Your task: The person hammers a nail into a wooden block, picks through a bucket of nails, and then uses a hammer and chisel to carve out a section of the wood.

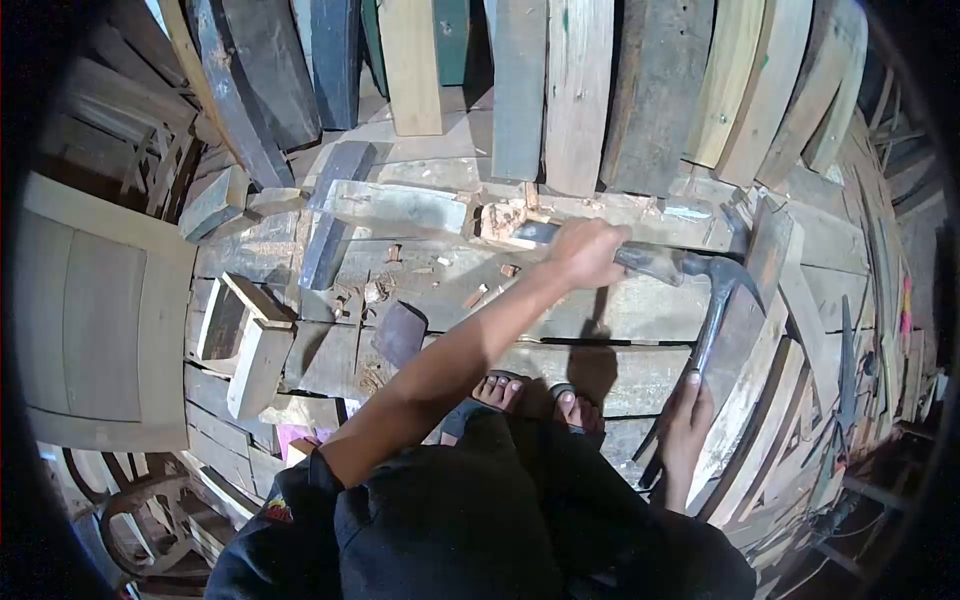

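My left hand (588, 254) is closed around a chisel, whose flat blade (537, 232) points left at a chipped wood piece (503, 221). The chisel's handle (650, 262) sticks out to the right of the fist. In my right hand (686, 420), lower right, is the dark shaft of a hammer (713, 320). The hammer's curved head lies close by the end of the chisel handle; whether they touch I cannot tell. Wood chips (380, 290) are scattered on the plank surface (460, 275) left of the chisel.
Upright boards (578, 90) line the far side. A pale block (395, 205) lies left of the chipped piece. Small wooden pieces (262, 360) stand at the left, near a panelled door (100, 310). Long boards (745, 370) lean at the right. Two sandalled feet (500, 390) show below.
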Available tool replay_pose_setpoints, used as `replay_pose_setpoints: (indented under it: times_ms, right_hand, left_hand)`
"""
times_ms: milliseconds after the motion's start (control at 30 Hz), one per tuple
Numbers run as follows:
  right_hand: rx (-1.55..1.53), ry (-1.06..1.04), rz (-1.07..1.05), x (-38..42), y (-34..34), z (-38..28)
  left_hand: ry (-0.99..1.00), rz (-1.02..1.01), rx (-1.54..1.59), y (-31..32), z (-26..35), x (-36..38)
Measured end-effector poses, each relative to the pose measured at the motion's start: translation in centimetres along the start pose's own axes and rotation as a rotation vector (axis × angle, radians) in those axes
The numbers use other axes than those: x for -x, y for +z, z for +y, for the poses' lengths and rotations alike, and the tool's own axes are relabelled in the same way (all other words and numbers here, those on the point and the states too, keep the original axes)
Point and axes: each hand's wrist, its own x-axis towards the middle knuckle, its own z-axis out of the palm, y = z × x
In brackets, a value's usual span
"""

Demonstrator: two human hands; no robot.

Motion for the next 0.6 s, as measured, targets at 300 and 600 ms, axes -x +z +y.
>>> replay_pose_setpoints:
  times_ms: [300,600]
  right_hand:
    - [-0.441,-0.055,0.423,-2.6,-8.4,-0.7]
    - [-0.245,0.154,-0.113,-1.4,-0.4,2.2]
  left_hand:
    - [0.075,0.181,0.038,0.2,-1.0,0.1]
    - [0.084,0.189,0.011,0.1,-0.7,0.8]
